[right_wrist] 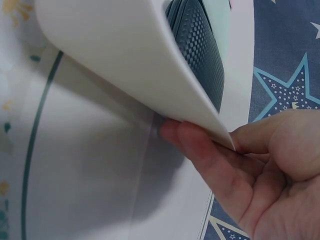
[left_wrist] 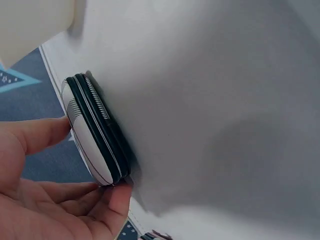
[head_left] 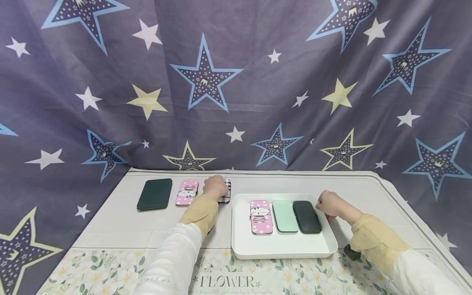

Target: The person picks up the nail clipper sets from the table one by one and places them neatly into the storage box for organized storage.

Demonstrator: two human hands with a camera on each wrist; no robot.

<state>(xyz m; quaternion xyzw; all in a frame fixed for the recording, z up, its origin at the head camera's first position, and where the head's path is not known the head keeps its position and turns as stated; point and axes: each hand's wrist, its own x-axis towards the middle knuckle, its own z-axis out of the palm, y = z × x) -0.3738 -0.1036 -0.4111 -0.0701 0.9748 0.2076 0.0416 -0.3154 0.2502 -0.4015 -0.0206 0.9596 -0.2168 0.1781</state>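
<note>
My left hand (head_left: 215, 187) pinches a small black-and-white plaid case (left_wrist: 92, 132) on the table, thumb on its patterned face and fingers at the lower end. In the head view that hand covers part of the case. With thumb and fingers, my right hand (head_left: 330, 205) grips the right rim of a white tray (head_left: 284, 250). Inside the tray lie a pink cat-print case (head_left: 261, 227), a mint green case (head_left: 285, 217) and a black case (head_left: 307, 217), side by side. The black case (right_wrist: 202, 55) shows a woven texture from the right wrist.
Left of my left hand lie another pink cat-print case (head_left: 187, 193) and a dark green, larger flat case (head_left: 155, 194). The pale table cover (head_left: 110, 229) has a floral front strip. A star-patterned curtain (head_left: 254, 94) hangs behind the table.
</note>
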